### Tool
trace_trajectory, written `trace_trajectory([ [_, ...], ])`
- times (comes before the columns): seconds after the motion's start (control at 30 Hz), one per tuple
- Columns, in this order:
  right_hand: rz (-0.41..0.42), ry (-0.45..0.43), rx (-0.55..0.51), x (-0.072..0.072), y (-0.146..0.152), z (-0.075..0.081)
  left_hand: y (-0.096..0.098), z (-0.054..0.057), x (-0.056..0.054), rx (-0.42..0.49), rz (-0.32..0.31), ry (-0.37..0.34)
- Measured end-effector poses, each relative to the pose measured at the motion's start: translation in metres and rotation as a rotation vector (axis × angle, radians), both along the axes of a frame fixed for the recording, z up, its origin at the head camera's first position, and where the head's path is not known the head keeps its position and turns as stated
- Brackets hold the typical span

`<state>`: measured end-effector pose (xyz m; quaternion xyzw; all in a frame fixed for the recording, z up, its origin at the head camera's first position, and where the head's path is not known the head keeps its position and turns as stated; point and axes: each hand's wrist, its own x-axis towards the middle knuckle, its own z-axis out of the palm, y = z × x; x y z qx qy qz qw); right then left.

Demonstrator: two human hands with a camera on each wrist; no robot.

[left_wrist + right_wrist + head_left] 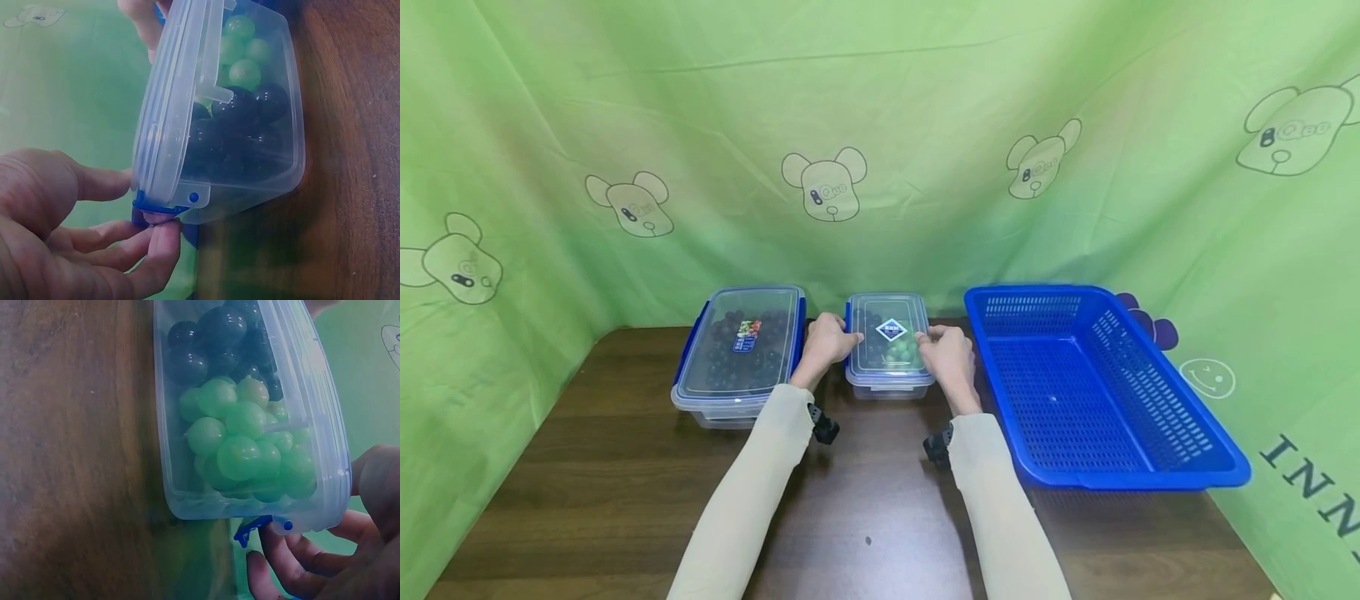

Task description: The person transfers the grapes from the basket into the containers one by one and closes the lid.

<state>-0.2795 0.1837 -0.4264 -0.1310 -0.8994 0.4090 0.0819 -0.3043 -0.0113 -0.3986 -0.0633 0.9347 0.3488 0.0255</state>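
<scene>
A small clear food container (887, 379) with a lid stands on the table between both hands. Through its wall I see green grapes (240, 456) and dark grapes (222, 325). My left hand (829, 340) holds its left side: thumb against the lid edge, fingertips at the blue latch (156, 208). On the opposite side, my right hand (949, 360) grips the edge, thumb by the lid and fingers curled around the other blue latch (253, 530), which stands out from the wall. The lid sits on the container.
Left of my left hand is a larger lidded container (748, 392) holding dark round fruit. A big blue plastic basket (1030, 289) stands to the right, close to my right hand. Behind everything hangs a green curtain (880, 100); the table (865, 500) is dark wood.
</scene>
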Motion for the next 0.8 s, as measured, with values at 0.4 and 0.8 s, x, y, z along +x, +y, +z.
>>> trace_trajectory([
  [0.4,-0.013,-0.057,-0.080,-0.002,-0.001,-0.010,-0.003,0.000,-0.003,0.033,-0.007,-0.025],
  [0.8,-0.018,-0.081,-0.086,0.001,0.002,-0.010,-0.003,0.000,-0.003,0.053,-0.003,-0.077],
])
